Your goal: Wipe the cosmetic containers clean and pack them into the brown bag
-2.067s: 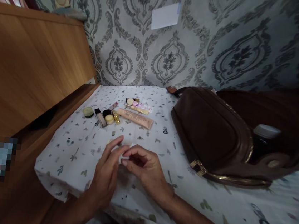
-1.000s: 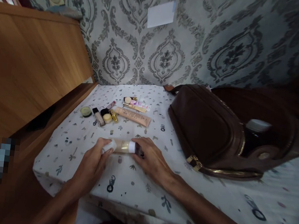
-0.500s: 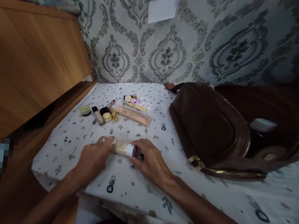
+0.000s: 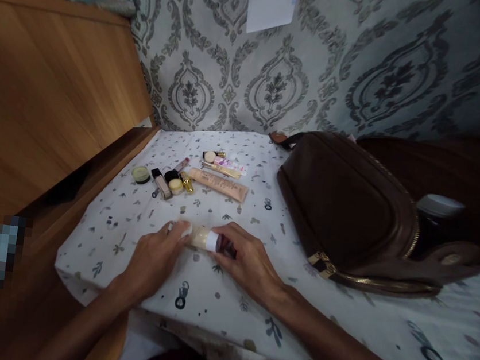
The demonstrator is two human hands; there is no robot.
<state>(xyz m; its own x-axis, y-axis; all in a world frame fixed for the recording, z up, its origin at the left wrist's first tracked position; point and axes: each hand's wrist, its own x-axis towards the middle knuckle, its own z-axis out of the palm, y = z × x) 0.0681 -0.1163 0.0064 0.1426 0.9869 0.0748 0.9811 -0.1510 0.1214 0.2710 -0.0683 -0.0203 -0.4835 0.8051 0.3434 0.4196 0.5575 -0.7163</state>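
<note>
A small beige cosmetic bottle [image 4: 200, 238] with a white band and a dark end lies sideways between my hands, low over the cloth. My right hand [image 4: 252, 262] is closed around its dark end. My left hand [image 4: 156, 254] is closed over the other end and presses a bit of white wipe [image 4: 186, 230] against it with the thumb; the fingers underneath are hidden. Beyond the hands lie a peach squeeze tube [image 4: 218, 185], a rectangular bottle with a dark cap [image 4: 161, 184], a gold tube [image 4: 186, 182] and a round jar with a pale green lid [image 4: 140, 175].
A large brown leather bag [image 4: 337, 202] stands open at the right, with a grey-lidded container [image 4: 440, 206] inside. A wooden cabinet [image 4: 63, 56] rises at the left. Patterned wallpaper [image 4: 212, 44] backs the table, which has a printed white cloth [image 4: 225, 311].
The view has shifted slightly, so the things appear a little farther right. My left thumb and the white wipe have slid along the bottle towards its banded end.
</note>
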